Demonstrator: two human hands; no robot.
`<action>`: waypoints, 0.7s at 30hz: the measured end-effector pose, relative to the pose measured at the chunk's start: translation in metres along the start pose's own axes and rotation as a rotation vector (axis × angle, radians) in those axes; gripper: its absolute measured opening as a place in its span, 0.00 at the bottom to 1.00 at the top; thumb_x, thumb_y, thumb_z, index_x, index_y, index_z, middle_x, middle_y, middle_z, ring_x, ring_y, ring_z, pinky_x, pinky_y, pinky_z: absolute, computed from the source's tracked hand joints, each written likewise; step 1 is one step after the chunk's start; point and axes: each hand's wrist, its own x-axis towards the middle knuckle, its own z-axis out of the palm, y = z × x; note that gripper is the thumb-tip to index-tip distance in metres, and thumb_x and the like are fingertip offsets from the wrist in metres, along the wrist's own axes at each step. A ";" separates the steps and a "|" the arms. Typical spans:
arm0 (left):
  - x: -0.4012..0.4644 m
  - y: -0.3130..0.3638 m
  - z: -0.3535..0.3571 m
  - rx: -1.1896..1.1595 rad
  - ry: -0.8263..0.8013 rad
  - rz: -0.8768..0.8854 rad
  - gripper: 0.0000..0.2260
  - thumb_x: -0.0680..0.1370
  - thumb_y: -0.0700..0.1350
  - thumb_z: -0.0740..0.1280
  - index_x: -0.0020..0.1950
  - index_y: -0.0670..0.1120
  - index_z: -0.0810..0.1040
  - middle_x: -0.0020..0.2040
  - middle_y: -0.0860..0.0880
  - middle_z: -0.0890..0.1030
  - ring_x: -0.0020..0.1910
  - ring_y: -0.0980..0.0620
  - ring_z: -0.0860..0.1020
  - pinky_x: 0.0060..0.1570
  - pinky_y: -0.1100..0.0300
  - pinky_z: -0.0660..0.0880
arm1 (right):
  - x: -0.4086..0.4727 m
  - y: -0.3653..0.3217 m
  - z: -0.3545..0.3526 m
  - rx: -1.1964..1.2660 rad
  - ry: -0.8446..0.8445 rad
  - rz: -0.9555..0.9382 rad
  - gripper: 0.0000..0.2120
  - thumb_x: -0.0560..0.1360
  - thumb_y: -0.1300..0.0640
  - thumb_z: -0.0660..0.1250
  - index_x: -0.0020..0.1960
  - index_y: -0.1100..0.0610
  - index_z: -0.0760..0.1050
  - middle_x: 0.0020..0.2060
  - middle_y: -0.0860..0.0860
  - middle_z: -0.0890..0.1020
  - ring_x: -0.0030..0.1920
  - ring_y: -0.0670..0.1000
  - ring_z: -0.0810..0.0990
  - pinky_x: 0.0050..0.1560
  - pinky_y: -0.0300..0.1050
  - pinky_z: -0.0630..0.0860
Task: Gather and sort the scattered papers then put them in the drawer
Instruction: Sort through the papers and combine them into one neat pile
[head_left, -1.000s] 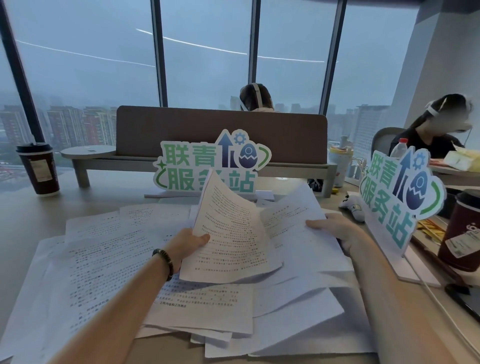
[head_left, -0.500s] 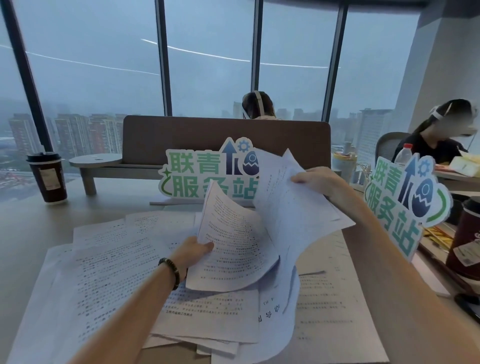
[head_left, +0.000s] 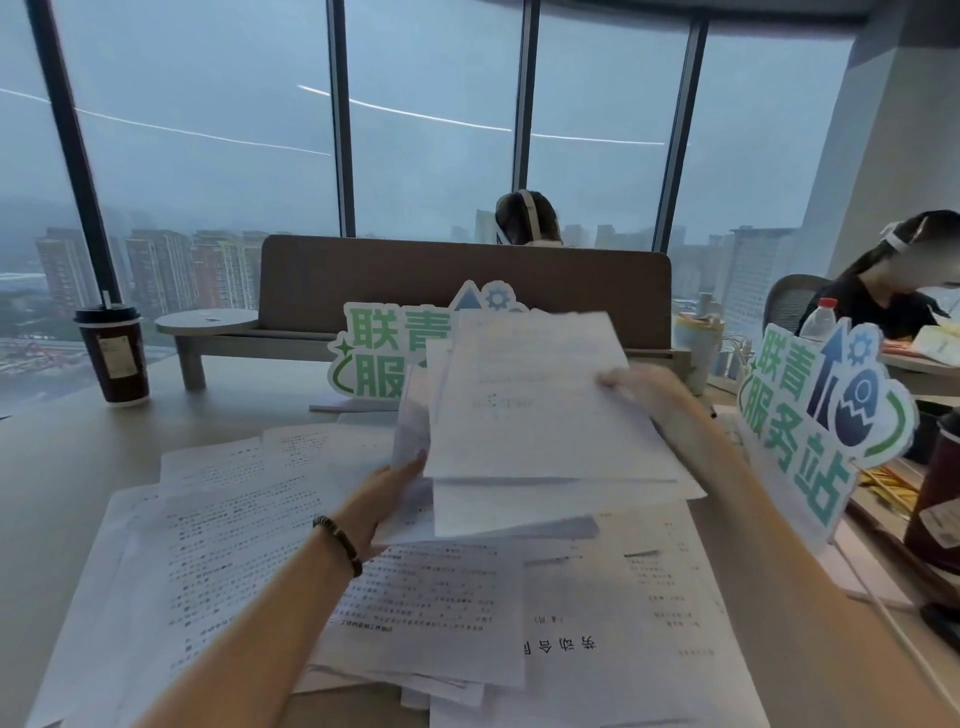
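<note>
Both hands hold a raised sheaf of papers (head_left: 535, 415): left hand (head_left: 387, 499) grips its lower-left edge, right hand (head_left: 641, 387) its right edge, blurred. Loose sheets (head_left: 218, 530) cover the desk (head_left: 47, 457). Green sign (head_left: 810, 415) right; coffee cup (head_left: 111, 356) far left.

Both hands hold a sheaf of papers (head_left: 535, 415) raised above the tabletop (head_left: 62, 457): the left hand (head_left: 387, 493) grips its lower left edge, the right hand (head_left: 641, 389) its right edge. Below the fingers (head_left: 415, 462), loose sheets (head_left: 218, 530) lie spread and overlapping.
</note>
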 end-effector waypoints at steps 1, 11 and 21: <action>0.000 0.001 0.001 -0.055 -0.029 -0.001 0.17 0.81 0.51 0.62 0.64 0.42 0.78 0.57 0.41 0.83 0.55 0.40 0.82 0.57 0.46 0.78 | -0.004 0.010 0.006 0.036 -0.033 0.055 0.09 0.74 0.56 0.72 0.52 0.59 0.79 0.50 0.56 0.83 0.44 0.55 0.82 0.49 0.45 0.78; -0.001 -0.002 0.003 -0.014 -0.130 0.025 0.20 0.75 0.43 0.69 0.66 0.39 0.75 0.60 0.37 0.81 0.57 0.38 0.81 0.54 0.43 0.79 | -0.026 0.077 0.056 -0.027 -0.088 0.205 0.14 0.81 0.49 0.62 0.52 0.61 0.75 0.48 0.55 0.80 0.44 0.52 0.79 0.51 0.51 0.77; -0.005 0.010 0.002 0.030 -0.158 0.039 0.15 0.79 0.38 0.65 0.65 0.40 0.76 0.60 0.39 0.82 0.58 0.37 0.80 0.56 0.42 0.78 | -0.035 0.071 0.071 0.308 -0.180 0.133 0.12 0.78 0.68 0.61 0.56 0.60 0.78 0.49 0.57 0.86 0.48 0.60 0.85 0.46 0.55 0.83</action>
